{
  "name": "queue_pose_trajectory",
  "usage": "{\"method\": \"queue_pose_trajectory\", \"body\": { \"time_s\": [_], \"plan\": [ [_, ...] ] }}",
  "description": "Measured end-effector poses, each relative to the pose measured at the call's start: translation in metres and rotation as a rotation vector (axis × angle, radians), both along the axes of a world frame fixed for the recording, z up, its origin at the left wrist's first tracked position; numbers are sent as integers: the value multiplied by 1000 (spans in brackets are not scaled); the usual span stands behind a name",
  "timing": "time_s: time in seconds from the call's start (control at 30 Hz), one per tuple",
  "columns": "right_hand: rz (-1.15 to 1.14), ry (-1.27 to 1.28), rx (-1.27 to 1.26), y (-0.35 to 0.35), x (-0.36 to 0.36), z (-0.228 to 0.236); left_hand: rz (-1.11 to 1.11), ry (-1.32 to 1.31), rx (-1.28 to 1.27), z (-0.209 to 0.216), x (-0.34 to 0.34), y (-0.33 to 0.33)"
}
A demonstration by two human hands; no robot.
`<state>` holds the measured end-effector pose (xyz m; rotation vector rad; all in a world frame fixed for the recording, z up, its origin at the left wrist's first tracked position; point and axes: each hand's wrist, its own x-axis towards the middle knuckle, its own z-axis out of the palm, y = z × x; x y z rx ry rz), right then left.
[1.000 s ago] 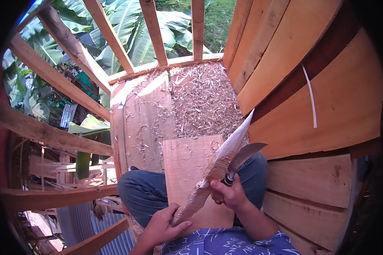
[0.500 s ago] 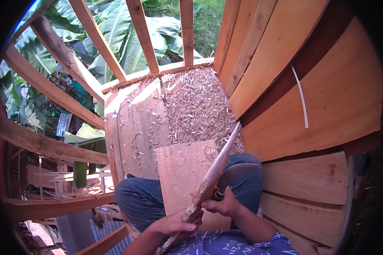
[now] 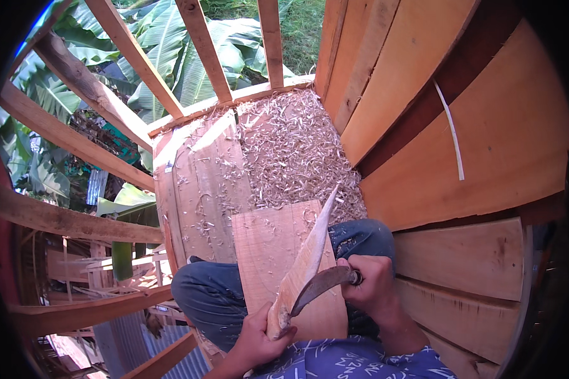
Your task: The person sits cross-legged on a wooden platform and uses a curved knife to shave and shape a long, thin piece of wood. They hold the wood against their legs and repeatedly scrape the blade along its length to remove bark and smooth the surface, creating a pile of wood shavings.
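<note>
A pale carved piece of wood (image 3: 306, 256), tapering to a long point, slants up and away over my lap. My left hand (image 3: 261, 335) is closed around its thick near end. In my right hand (image 3: 368, 282) is the handle of a curved knife (image 3: 325, 285) with a dark blade. The blade reaches leftward and its tip touches or overlaps the wood close to my left hand; which of the two I cannot tell. Beneath both lies a flat wooden board (image 3: 259, 243), resting between my bent legs (image 3: 208, 300).
Curly wood shavings (image 3: 294, 148) cover the plank floor (image 3: 212, 183) ahead. Slatted wooden rails (image 3: 82, 142) stand at left and front, with banana leaves beyond. A plank wall (image 3: 468, 139) rises on the right, with a thin pale strip (image 3: 449, 126) on it.
The wood has been drawn lower, and its broad side now shows. My left hand has shifted to its near end. My right hand has moved right and up, bringing the knife's blade into sight.
</note>
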<state>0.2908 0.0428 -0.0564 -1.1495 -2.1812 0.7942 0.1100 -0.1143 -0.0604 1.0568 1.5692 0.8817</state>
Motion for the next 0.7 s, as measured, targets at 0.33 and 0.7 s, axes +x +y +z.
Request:
{"method": "queue_pose_trajectory", "body": {
  "time_s": [0.33, 0.7],
  "plan": [
    [-165, -10, -44, 22, 22, 1, 34, -10, -15, -7, 17, -22],
    [10, -90, -1, 1, 17, -5, 28, 29, -41, -10, 23, -35]
  ]
}}
